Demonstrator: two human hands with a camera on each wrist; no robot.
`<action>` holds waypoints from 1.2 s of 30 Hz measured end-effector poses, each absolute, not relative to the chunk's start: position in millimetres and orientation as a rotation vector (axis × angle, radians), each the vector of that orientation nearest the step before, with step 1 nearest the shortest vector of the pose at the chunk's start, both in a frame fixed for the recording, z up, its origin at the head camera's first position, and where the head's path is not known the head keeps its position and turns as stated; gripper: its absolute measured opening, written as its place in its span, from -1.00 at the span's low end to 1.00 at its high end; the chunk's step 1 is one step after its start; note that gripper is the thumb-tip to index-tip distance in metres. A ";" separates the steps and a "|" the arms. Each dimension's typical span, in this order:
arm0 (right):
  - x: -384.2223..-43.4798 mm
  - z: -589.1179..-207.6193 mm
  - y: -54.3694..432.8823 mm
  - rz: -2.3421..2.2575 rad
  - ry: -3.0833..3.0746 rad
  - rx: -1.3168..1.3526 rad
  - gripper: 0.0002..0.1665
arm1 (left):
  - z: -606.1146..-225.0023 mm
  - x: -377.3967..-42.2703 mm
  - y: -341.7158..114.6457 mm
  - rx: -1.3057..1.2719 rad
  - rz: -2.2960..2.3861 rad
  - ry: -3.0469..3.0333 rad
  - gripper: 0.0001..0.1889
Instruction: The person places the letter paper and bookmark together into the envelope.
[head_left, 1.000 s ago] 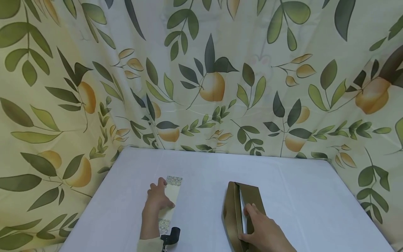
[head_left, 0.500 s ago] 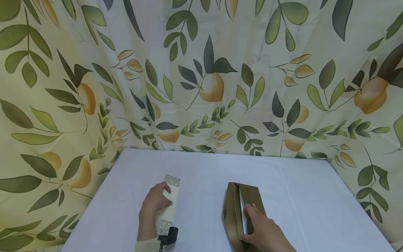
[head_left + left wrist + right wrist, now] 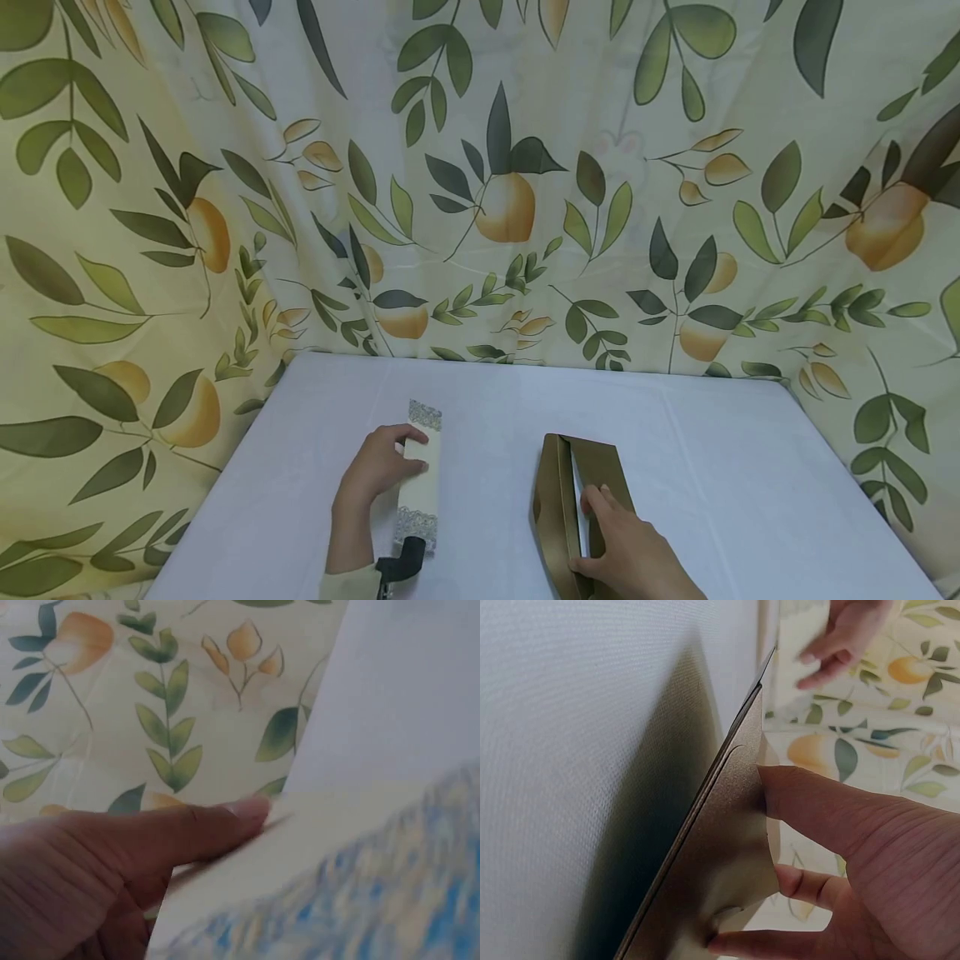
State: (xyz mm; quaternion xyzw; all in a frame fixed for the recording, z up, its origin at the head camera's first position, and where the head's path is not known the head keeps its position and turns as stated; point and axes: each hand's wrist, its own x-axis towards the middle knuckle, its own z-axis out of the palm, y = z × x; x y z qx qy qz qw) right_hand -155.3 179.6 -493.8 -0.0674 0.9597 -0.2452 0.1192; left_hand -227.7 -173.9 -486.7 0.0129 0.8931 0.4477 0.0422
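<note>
A long cream card (image 3: 422,483) with grey speckled, scalloped bands at both ends is in my left hand (image 3: 375,467), which pinches its left long edge. Close up in the left wrist view, the thumb presses on the card's cream face (image 3: 322,847), and one band looks blue and tan there. My right hand (image 3: 630,542) grips a bronze-coloured envelope (image 3: 550,517); its flap spreads left and its mouth gapes, showing a pale inside. The right wrist view has the envelope (image 3: 712,855) tilted above the tabletop, thumb and fingers at its edge. Some right fingers are hidden in the head view.
A white cloth-covered table (image 3: 487,450) lies under both hands. Behind it and along the sides hangs a curtain (image 3: 480,275) printed with leaves and orange fruit. A black strap mount (image 3: 403,560) sits on the left wrist, close to the card's lower end.
My left hand and the card shifted slightly left, then right and a little farther off, with the card now standing more upright in view. The right hand and envelope have stayed put.
</note>
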 end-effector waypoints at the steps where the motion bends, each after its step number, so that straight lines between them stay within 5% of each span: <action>1: -155.3 -493.9 179.6 -0.717 2.805 -0.196 -0.21 | -486.2 -228.4 -171.8 0.055 1.400 2.714 -0.64; 36: -153.7 -494.8 179.4 -0.647 2.875 -0.209 0.15 | -456.3 -223.0 -69.1 0.406 2.312 1.997 -0.48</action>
